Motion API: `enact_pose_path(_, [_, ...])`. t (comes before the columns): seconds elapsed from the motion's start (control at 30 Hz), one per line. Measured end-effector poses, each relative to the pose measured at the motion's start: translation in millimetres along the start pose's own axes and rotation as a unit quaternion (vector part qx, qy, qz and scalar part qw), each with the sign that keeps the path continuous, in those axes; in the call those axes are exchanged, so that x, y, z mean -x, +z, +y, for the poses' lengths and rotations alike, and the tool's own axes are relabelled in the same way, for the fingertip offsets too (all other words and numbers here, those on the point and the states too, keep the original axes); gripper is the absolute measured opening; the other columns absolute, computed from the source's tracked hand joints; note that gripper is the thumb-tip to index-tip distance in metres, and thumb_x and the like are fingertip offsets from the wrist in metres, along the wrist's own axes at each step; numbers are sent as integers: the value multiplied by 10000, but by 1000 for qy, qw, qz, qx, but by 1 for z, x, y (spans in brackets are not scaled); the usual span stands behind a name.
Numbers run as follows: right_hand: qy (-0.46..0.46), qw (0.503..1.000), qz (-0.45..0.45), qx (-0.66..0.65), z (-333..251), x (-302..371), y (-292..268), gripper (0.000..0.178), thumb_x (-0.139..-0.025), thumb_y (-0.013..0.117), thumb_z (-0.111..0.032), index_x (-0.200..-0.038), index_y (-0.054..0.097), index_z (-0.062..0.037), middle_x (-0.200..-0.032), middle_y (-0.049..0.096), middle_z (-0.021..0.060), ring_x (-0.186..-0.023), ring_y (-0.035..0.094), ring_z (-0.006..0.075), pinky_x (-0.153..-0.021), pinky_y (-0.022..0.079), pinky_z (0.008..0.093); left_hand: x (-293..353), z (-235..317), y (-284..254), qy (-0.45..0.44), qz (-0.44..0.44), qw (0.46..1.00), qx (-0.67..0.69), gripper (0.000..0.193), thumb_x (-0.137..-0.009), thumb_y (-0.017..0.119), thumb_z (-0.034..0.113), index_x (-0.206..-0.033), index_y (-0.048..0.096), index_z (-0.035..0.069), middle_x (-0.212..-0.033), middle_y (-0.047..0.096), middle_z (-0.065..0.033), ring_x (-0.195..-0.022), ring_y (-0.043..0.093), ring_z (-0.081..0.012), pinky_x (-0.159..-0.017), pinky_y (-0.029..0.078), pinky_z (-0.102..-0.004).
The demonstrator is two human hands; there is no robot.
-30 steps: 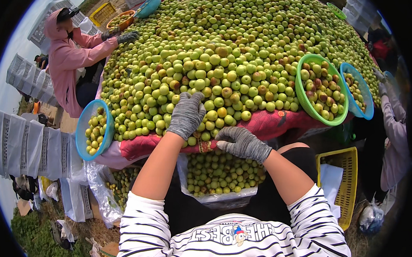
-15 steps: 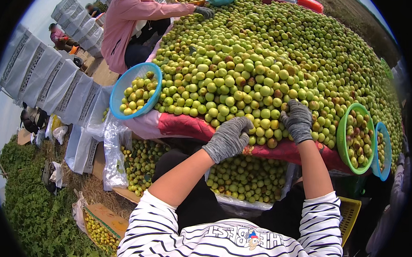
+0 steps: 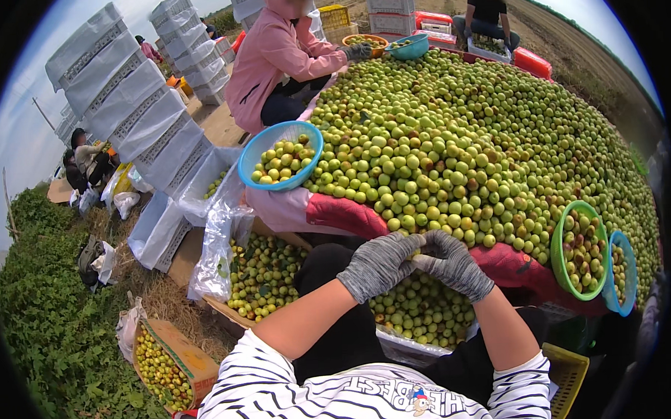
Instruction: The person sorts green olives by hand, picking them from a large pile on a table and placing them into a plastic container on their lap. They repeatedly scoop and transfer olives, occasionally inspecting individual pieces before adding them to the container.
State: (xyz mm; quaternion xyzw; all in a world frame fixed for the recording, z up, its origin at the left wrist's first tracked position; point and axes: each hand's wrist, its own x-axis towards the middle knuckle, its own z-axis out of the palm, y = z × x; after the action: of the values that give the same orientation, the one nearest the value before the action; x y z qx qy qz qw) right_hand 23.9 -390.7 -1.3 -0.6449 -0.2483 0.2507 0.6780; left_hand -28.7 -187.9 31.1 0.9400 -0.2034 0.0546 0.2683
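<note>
My left hand point(image 3: 383, 266) and my right hand point(image 3: 452, 266), both in grey knit gloves, meet above the near edge of a big heap of green jujubes point(image 3: 430, 157). Their fingers are curled, with the fingertips touching. A sliver of a green jujube point(image 3: 414, 255) shows at the left fingers. What the right fingers hold, if anything, is hidden by the glove. Below the hands, between my knees, stands a lined crate of browner jujubes point(image 3: 418, 311). Red cloth point(image 3: 345, 213) covers the heap's near rim.
A blue basket point(image 3: 254, 149) of jujubes sits left on the rim; a green basket point(image 3: 558, 256) and another blue basket point(image 3: 612, 287) stand right. A co-worker in pink point(image 3: 273, 66) crouches at far left. Stacked crates point(image 3: 132, 98), a cardboard box point(image 3: 196, 365) and a yellow crate point(image 3: 567, 375) stand around.
Both hands have come back from the heap toward me and together, from apart to touching. The view has tilted up and turned left. The co-worker in pink has drawn one hand up.
</note>
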Motion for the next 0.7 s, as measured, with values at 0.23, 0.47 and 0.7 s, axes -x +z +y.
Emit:
enact_pose_path(0.23, [91,969,80,217,-9,47,-37,461,-866,722,-300,-1217,585,-34,-1057,672,104,-958,649,194,-877,519,333,58,-74,-102,-337,80,888,-301,443,-828,729,225,-1230,583,109,-980,692,-104,-919,672,-295,-840,526,-423])
enact_pose_path(0.47, [88,887,219,398,1,-11,-116,352,-848,714,-233,-1136,626,-50,-1043,693,108,-907,683,222,-839,548,347,-43,-83,-37,-234,113,938,228,226,-889,674,168,-1075,632,46,-731,633,-30,-656,605,-132,-653,514,-286])
enact_pose_path(0.7, [-5,771,279,573,-4,-117,-163,315,-834,720,-194,-1098,642,-42,-1039,684,140,-989,652,306,-902,516,388,-155,-118,28,-246,178,794,527,132,-953,567,144,-1066,609,90,-750,595,-7,-545,554,-69,-416,450,-210])
